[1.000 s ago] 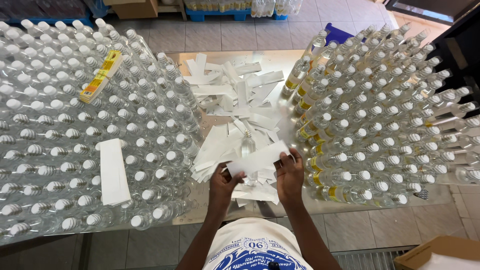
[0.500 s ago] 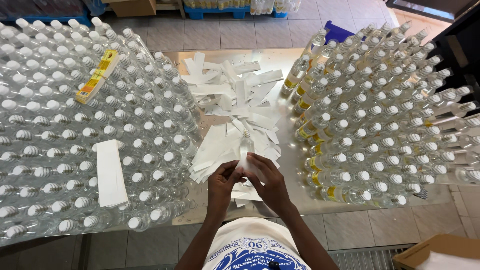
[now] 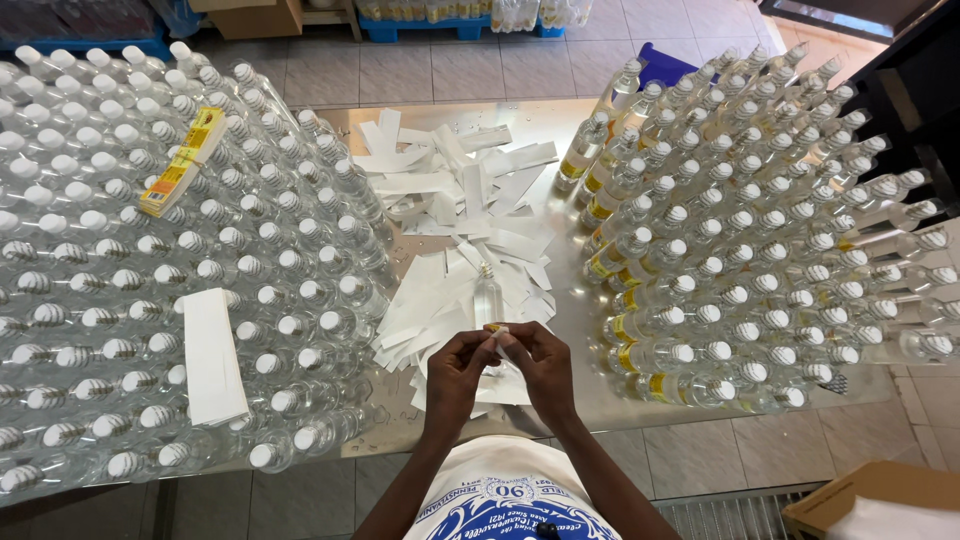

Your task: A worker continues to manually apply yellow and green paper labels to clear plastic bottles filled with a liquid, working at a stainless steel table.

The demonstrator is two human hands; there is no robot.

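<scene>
I hold a small clear bottle (image 3: 488, 298) with a white cap upright over the table's near edge. My left hand (image 3: 458, 368) and my right hand (image 3: 540, 365) meet at its lower part, fingertips pinched on a yellow label at the bottle's base. Under and beyond the bottle lies a heap of white paper backing strips (image 3: 450, 230) on the metal table (image 3: 560, 400).
Many clear unlabelled bottles (image 3: 120, 260) fill the table's left side, with a white stack of paper (image 3: 212, 355) and a yellow label strip (image 3: 182, 162) lying on their caps. Bottles with yellow labels (image 3: 760, 230) crowd the right side. A cardboard box (image 3: 870, 500) sits on the floor at lower right.
My hands have left the loose white strip on the table, come together, and now hold a bottle upright between them with a label at its base.
</scene>
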